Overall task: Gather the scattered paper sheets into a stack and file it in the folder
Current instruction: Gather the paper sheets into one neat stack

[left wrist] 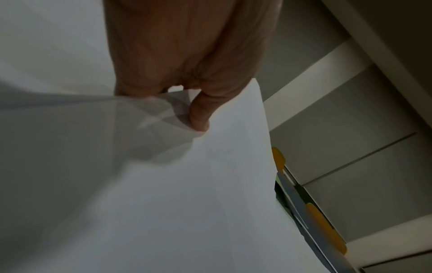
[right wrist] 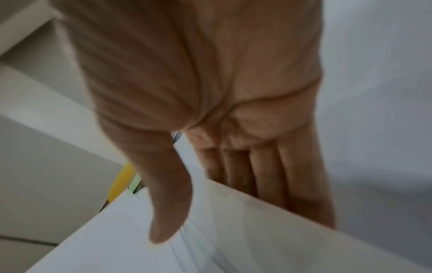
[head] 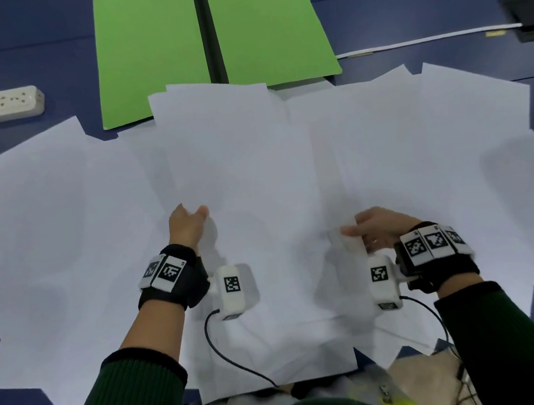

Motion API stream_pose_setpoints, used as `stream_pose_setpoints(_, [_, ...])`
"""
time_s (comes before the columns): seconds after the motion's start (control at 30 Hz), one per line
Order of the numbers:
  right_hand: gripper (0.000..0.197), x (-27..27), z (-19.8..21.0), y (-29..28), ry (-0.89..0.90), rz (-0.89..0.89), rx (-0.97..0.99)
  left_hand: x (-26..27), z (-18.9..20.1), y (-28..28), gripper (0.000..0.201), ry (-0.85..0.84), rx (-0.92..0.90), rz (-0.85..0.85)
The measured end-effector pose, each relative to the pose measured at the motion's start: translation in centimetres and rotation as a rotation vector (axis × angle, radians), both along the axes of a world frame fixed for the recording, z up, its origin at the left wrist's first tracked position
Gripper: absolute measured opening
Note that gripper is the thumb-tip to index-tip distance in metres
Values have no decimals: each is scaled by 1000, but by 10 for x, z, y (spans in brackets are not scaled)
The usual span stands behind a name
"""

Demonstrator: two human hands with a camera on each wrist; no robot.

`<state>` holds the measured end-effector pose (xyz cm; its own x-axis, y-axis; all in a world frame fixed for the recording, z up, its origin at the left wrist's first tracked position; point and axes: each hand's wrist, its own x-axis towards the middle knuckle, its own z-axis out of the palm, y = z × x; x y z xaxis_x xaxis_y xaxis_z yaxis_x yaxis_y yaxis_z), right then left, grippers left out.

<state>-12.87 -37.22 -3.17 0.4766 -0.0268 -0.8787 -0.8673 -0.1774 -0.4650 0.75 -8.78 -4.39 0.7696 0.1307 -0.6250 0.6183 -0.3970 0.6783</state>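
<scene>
While sheets [head: 251,156] lie scattered | L hand [head: 187,226] pinches one, R hand [head: 376,233] grips another | step: gathering | next: square stack, then to folder [head: 209,34].

The scattered white paper sheets [head: 234,158] look thin, smooth and matt; in the left wrist view one sheet [left wrist: 233,166] lets shadow show through. The open green card folder [head: 148,46] is matt and flat, with a dark spine. The dark blue surface [head: 9,39] looks smooth with a faint sheen. The cream plastic power strip [head: 1,105] is slightly glossy. The dark green sleeves [head: 131,396] are ribbed knit cloth, and the black wrist straps [head: 181,284] look like fabric carrying white plastic housings [head: 233,290].
</scene>
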Motion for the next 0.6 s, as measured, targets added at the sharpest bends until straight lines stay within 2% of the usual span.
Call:
stream_pose_setpoints(0.07, [6,8,4,-6,-85,-141,8,2,-2,0,39,6,42,-25])
stream_pose_setpoints(0.1, [12,13,3,-6,-122,-170,6,3,-3,0,39,-3,45,-31])
stream_pose_setpoints(0.17, [29,20,1,5,-149,-121,-13,2,0,-5,39,-13,36,-48])
stream_pose_setpoints(0.2, [31,24,-1,13,-169,-78,-30,2,1,-8,41,-18,18,-57])
stream_pose_setpoints(0.3, [24,31,-5,29,-227,14,-82,2,1,-10,41,-65,-56,-76])
stream_pose_setpoints(0.47, [35,23,4,10,-197,-243,-12,-1,0,10,68,-35,-235,-24])
stream_pose_setpoints(0.5, [33,22,6,6,-192,-280,18,-1,-1,12,69,-3,-256,-40])
stream_pose_setpoints(0.57, [30,25,8,5,-217,-314,51,-2,0,8,58,42,-299,-110])
stream_pose_setpoints(0.6, [40,28,6,7,-220,-303,24,-3,2,2,52,51,-324,-137])
